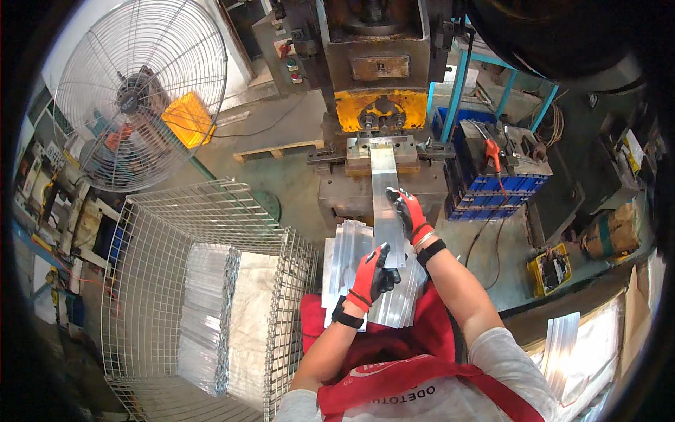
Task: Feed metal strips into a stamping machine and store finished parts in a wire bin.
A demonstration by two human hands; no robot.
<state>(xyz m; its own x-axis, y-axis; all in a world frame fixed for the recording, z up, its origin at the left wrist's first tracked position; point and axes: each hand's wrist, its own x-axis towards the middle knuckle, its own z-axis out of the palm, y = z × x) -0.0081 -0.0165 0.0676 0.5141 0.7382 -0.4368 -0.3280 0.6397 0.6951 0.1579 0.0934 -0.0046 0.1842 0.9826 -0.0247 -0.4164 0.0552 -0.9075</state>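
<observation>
A long flat metal strip [384, 204] stretches from the press die [383, 151] toward my body. My right hand [411, 214], in a red and black glove, grips the strip's right edge about midway, the thumb side uppermost. At the near end, my left hand [373, 278], gloved alike, has its thumb over the left corner and curled fingers beside the end; part of that grip is hidden. Beneath the strip and my hands, stacked metal strips [351, 246] lie over my lap, more of them [395, 307] fanned close to my red apron [415, 376].
The press [380, 67] stands straight ahead. At left are a wire basket [200, 193] holding metal strips [202, 316] and a large fan [140, 95]. Blue crates [485, 193] with tools on top stand at right, near a yellow bin [550, 271] and a trailing cable [500, 243].
</observation>
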